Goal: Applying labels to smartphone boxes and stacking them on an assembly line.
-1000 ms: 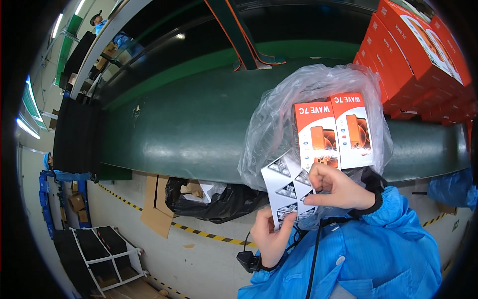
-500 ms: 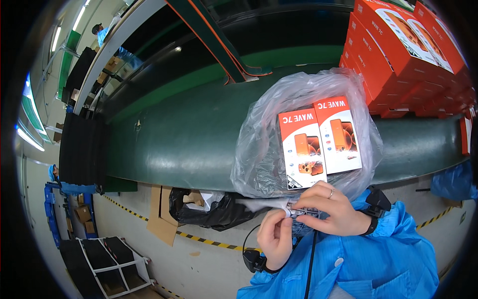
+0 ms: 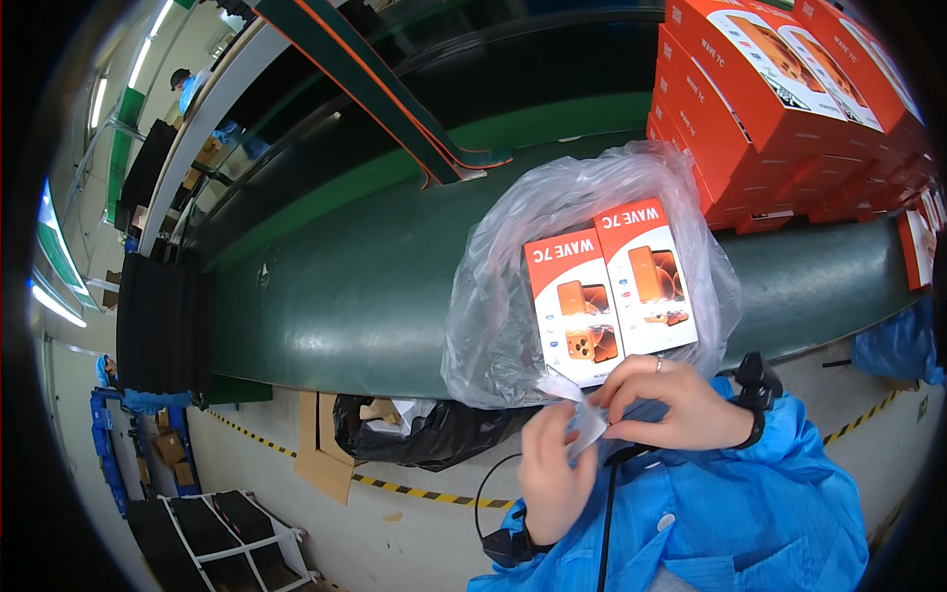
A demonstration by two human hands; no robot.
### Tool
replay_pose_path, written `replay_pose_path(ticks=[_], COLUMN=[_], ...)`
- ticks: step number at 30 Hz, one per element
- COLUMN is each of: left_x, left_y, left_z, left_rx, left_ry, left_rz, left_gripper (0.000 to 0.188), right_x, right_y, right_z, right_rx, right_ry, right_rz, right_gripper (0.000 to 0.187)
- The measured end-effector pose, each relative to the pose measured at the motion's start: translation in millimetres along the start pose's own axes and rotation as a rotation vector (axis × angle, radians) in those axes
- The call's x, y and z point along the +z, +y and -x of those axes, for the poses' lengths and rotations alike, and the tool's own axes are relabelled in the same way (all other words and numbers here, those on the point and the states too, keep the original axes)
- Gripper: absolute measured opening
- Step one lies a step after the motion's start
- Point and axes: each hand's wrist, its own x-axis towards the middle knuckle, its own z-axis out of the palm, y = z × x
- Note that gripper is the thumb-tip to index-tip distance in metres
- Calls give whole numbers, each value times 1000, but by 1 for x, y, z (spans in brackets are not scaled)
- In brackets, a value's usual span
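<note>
A small piece of translucent whitish plastic film (image 3: 584,422) is held between my two hands, in front of the bag's near edge. My left hand (image 3: 554,466) pinches it from the left, fingers bent up around it. From the right, my right hand (image 3: 676,407) grips it between thumb and fingers, with a ring on one finger. Whether anything lies inside the film is hidden by my fingers. Just beyond my hands, a large clear plastic bag (image 3: 490,326) lies open, and two orange-and-white phone boxes (image 3: 580,314) rest side by side in it.
Stacked orange boxes (image 3: 750,128) stand at the back right of the green conveyor belt (image 3: 326,286). Below the belt's near edge are a black rubbish bag (image 3: 444,439) and a cardboard box (image 3: 326,454). A white-framed rack (image 3: 232,538) is at lower left. Far off, a person (image 3: 182,87) is at upper left.
The film has turned upward between my hands, and the dark patterned piece seen in my fingers before no longer shows. My left hand has risen slightly. The whole view has shifted a little.
</note>
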Motion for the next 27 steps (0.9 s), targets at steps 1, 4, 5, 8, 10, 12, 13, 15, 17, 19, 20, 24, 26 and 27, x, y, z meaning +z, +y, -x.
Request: replay_pose_path(ticks=[1,4,5,8,10,12,13,15,17,19,20,24,26,27], left_x=[0,-7,-13,-12,-10,-10,-10,-8,-9,-8,-8,-8,-9,-9], left_y=[-4,-23,-26,-29,-28,-27,-28,-28,-32,-34,-34,-33,-31,-30], left_z=[2,6,10,12,12,12,12,12,13,13,13,12,10,8], left_rx=[-132,-245,-289,-312,-329,-350,-351,-334,-299,-263,-268,-277,-259,-242], left_ry=[-16,57,47,78,94,69,68,96,73,49,48,48,60,75], left_rz=[-78,-131,-138,-59,-15,-34,-36,-18,-34,-49,-45,-47,-64,-80], left_gripper=[25,10,8,8,8,9,9,11,13,15,14,14,14,14], right_x=[-9,-46,-55,-68,-65,-63,-63,-63,-62,-62,-61,-58,-54,-53], right_y=[-1,5,12,33,46,50,50,49,49,50,51,51,55,59], right_z=[-3,-9,-13,-25,-27,-28,-29,-29,-29,-29,-29,-29,-28,-27], right_rx=[-10,164,221,307,298,289,300,308,322,318,311,319,260,262], right_ry=[-90,-125,-136,-144,-138,-133,-156,-175,-180,-172,-169,-155,-121,-116], right_rz=[4,105,186,382,367,352,381,409,442,442,442,436,493,492], right_gripper=[12,11,14,17,17,18,18,18,18,17,17,17,17,17])
